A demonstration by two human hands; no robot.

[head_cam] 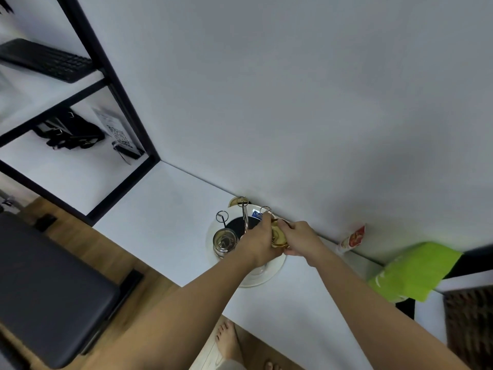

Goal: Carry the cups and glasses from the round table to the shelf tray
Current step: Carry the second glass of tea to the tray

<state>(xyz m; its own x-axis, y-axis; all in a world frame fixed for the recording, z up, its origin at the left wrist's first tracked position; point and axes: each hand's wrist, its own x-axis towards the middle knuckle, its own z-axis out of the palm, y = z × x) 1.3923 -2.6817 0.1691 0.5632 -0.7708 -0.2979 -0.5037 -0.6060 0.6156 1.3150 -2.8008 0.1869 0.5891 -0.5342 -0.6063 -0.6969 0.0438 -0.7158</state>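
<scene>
A round white tray (276, 265) with a dark centre rests on a white shelf top against the wall. My left hand (260, 244) and my right hand (298, 237) meet over the tray's far right side, both closed around an amber glass (278, 235). A clear glass (225, 241) stands upright on the tray's left side. Thin metal wire stands (244, 212) rise from the tray behind my hands. Another clear glass (257, 271) shows partly under my left wrist.
A black metal shelf frame (117, 102) stands at the left with a keyboard (45, 60) and black straps on its boards. A red-and-white packet (352, 239) and a green bag (416, 271) lie to the right. A dark bench (48, 289) fills the lower left.
</scene>
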